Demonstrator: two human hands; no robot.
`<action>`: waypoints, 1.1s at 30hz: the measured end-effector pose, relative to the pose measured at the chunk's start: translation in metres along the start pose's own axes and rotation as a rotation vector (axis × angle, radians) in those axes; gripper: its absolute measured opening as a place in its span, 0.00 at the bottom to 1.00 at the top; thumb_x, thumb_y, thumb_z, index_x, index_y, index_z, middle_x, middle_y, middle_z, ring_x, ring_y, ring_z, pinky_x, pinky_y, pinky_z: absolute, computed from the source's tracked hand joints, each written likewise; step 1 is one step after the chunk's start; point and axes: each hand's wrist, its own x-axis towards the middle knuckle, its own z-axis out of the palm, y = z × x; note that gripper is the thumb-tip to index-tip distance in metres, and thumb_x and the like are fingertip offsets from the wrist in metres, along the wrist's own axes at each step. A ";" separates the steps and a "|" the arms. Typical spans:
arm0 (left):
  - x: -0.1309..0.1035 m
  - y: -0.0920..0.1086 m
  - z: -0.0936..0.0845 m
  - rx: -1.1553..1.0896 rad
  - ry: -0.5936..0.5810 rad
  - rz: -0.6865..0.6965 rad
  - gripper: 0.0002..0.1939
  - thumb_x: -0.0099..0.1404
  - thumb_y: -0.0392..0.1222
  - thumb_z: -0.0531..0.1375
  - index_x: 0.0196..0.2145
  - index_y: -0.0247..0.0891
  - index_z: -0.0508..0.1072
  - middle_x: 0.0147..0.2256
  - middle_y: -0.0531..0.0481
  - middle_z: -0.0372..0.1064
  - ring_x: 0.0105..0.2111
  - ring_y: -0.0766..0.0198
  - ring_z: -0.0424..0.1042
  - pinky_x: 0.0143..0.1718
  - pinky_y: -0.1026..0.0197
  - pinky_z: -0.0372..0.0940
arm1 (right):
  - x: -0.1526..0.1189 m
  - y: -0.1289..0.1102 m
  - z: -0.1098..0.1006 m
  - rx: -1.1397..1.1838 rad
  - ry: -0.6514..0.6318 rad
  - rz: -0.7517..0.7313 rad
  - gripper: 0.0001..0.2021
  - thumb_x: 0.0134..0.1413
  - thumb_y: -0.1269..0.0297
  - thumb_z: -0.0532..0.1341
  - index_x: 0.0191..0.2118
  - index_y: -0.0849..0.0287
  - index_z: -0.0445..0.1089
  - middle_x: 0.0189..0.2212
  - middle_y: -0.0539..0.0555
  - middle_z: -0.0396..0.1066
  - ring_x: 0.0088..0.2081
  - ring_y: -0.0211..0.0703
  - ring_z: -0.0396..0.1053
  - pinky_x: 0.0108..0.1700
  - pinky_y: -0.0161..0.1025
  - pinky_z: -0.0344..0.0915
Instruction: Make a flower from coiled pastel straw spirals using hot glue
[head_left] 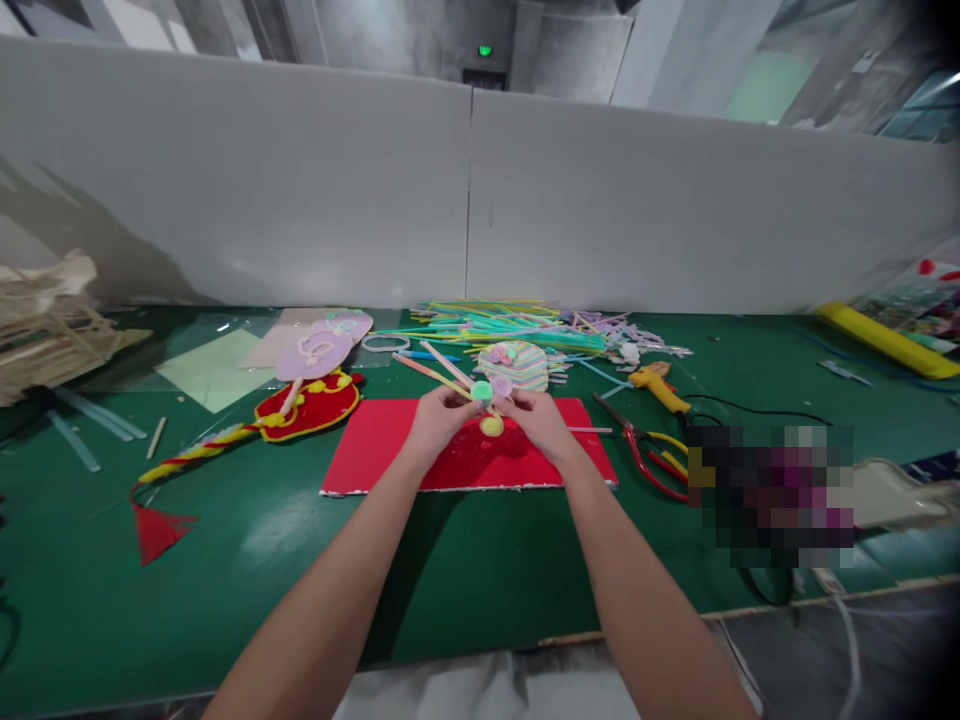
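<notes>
Above a red board, my two hands meet at a small pipe-cleaner piece with a green round coil, a purple round coil and a yellow round coil. My left hand pinches it from the left, by the green coil. From the right, my right hand closes on it beside the purple coil. Pink and orange-yellow pipe cleaners stick out up and left near my left fingers; whether they join the coils I cannot tell. A striped pastel round piece lies just behind my hands.
Loose pipe cleaners are heaped at the back. A red-and-yellow fan-shaped craft with a tassel lies left, near a lilac piece. Right are red-handled pliers, a yellow glue gun with its cord, and a blurred patch.
</notes>
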 end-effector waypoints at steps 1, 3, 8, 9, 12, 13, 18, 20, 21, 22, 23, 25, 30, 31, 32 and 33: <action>0.000 0.001 0.000 0.005 0.001 0.003 0.17 0.43 0.43 0.67 0.31 0.34 0.72 0.26 0.51 0.73 0.29 0.63 0.71 0.34 0.61 0.65 | 0.000 0.000 0.000 0.000 -0.004 0.006 0.16 0.44 0.54 0.62 0.33 0.63 0.74 0.30 0.52 0.73 0.35 0.44 0.68 0.41 0.39 0.61; 0.000 0.001 -0.001 0.019 -0.004 0.009 0.17 0.43 0.44 0.67 0.31 0.34 0.73 0.26 0.51 0.72 0.28 0.63 0.70 0.33 0.61 0.65 | 0.000 0.001 -0.001 -0.002 -0.015 0.019 0.15 0.44 0.54 0.62 0.31 0.63 0.74 0.29 0.52 0.73 0.33 0.43 0.67 0.40 0.38 0.61; 0.001 -0.001 -0.005 0.070 -0.022 0.039 0.12 0.45 0.44 0.66 0.27 0.34 0.73 0.24 0.52 0.70 0.27 0.65 0.68 0.30 0.63 0.62 | -0.001 0.002 -0.002 -0.002 -0.046 0.041 0.15 0.43 0.54 0.62 0.31 0.63 0.74 0.27 0.51 0.72 0.32 0.41 0.67 0.38 0.38 0.61; 0.001 -0.001 -0.005 0.078 -0.026 0.043 0.12 0.45 0.44 0.66 0.27 0.34 0.73 0.24 0.52 0.70 0.27 0.65 0.68 0.30 0.64 0.62 | -0.001 0.002 -0.001 -0.002 -0.047 0.042 0.15 0.43 0.54 0.62 0.31 0.63 0.74 0.27 0.51 0.72 0.32 0.41 0.67 0.38 0.38 0.61; 0.000 -0.002 -0.006 0.094 -0.034 0.050 0.11 0.46 0.44 0.65 0.27 0.34 0.73 0.24 0.53 0.70 0.27 0.65 0.68 0.31 0.64 0.62 | -0.001 0.001 -0.001 0.004 -0.045 0.043 0.15 0.43 0.54 0.62 0.30 0.63 0.74 0.27 0.51 0.72 0.32 0.42 0.67 0.38 0.38 0.61; 0.000 -0.002 -0.006 0.098 -0.036 0.051 0.12 0.47 0.44 0.65 0.27 0.34 0.73 0.25 0.52 0.70 0.28 0.64 0.68 0.31 0.63 0.62 | -0.001 0.001 0.000 0.007 -0.040 0.044 0.16 0.43 0.54 0.62 0.31 0.63 0.74 0.28 0.52 0.72 0.32 0.42 0.67 0.38 0.38 0.61; 0.001 -0.005 -0.004 0.098 -0.084 0.036 0.14 0.47 0.44 0.65 0.32 0.34 0.74 0.29 0.49 0.73 0.31 0.62 0.70 0.34 0.61 0.64 | -0.001 -0.001 0.000 0.026 0.004 0.045 0.17 0.44 0.53 0.62 0.35 0.62 0.74 0.31 0.52 0.73 0.35 0.44 0.67 0.39 0.38 0.61; 0.002 -0.007 -0.004 0.100 -0.090 0.030 0.14 0.46 0.42 0.65 0.32 0.34 0.73 0.30 0.48 0.73 0.31 0.61 0.71 0.35 0.60 0.64 | -0.001 -0.001 0.001 0.035 0.014 0.047 0.18 0.43 0.53 0.62 0.35 0.63 0.74 0.30 0.53 0.73 0.36 0.45 0.67 0.39 0.39 0.61; 0.003 -0.008 -0.004 0.104 -0.083 0.029 0.14 0.46 0.41 0.65 0.32 0.34 0.73 0.29 0.49 0.73 0.31 0.61 0.71 0.35 0.60 0.64 | -0.001 -0.001 0.002 0.040 0.018 0.047 0.18 0.43 0.53 0.62 0.34 0.63 0.74 0.31 0.53 0.73 0.36 0.45 0.67 0.39 0.39 0.61; 0.003 -0.008 -0.004 0.109 -0.072 0.028 0.13 0.45 0.40 0.65 0.31 0.34 0.73 0.28 0.49 0.73 0.30 0.62 0.70 0.34 0.61 0.64 | -0.001 0.000 0.003 0.044 0.021 0.045 0.17 0.43 0.53 0.62 0.34 0.63 0.74 0.31 0.53 0.74 0.36 0.45 0.67 0.40 0.39 0.61; 0.003 -0.008 -0.004 0.113 -0.058 0.026 0.12 0.45 0.39 0.65 0.30 0.34 0.73 0.27 0.50 0.72 0.30 0.62 0.70 0.34 0.61 0.64 | 0.000 0.001 0.004 0.050 0.024 0.040 0.17 0.43 0.53 0.62 0.34 0.63 0.74 0.32 0.53 0.74 0.36 0.45 0.67 0.40 0.39 0.61; 0.003 -0.008 -0.004 0.116 -0.037 0.020 0.11 0.45 0.38 0.64 0.29 0.34 0.72 0.26 0.51 0.71 0.29 0.63 0.70 0.32 0.62 0.64 | 0.000 0.004 0.007 0.061 0.033 0.027 0.17 0.42 0.53 0.63 0.36 0.62 0.73 0.34 0.53 0.73 0.37 0.44 0.67 0.42 0.39 0.61; 0.003 -0.008 -0.002 0.111 -0.018 0.012 0.10 0.45 0.37 0.63 0.28 0.35 0.70 0.24 0.53 0.69 0.26 0.64 0.69 0.30 0.62 0.65 | 0.003 0.013 0.016 0.075 0.092 0.013 0.18 0.40 0.52 0.64 0.35 0.61 0.72 0.31 0.52 0.73 0.35 0.43 0.67 0.40 0.38 0.62; 0.003 -0.008 -0.002 0.114 -0.016 0.013 0.09 0.45 0.38 0.63 0.27 0.35 0.70 0.23 0.53 0.69 0.25 0.64 0.69 0.29 0.62 0.65 | 0.004 0.014 0.017 0.074 0.107 0.018 0.18 0.40 0.52 0.63 0.33 0.62 0.72 0.30 0.52 0.72 0.34 0.43 0.66 0.39 0.38 0.62; 0.003 -0.008 -0.001 0.119 -0.015 0.015 0.09 0.45 0.38 0.63 0.26 0.35 0.70 0.23 0.54 0.68 0.25 0.65 0.69 0.29 0.63 0.65 | 0.004 0.015 0.017 0.073 0.122 0.022 0.18 0.40 0.51 0.63 0.32 0.62 0.72 0.29 0.52 0.72 0.33 0.42 0.66 0.38 0.38 0.62; 0.003 -0.008 -0.002 0.125 -0.015 0.017 0.09 0.45 0.38 0.64 0.26 0.35 0.70 0.22 0.54 0.68 0.25 0.65 0.69 0.28 0.63 0.65 | 0.004 0.016 0.018 0.070 0.135 0.026 0.17 0.39 0.51 0.63 0.30 0.62 0.71 0.27 0.51 0.71 0.32 0.42 0.65 0.37 0.38 0.62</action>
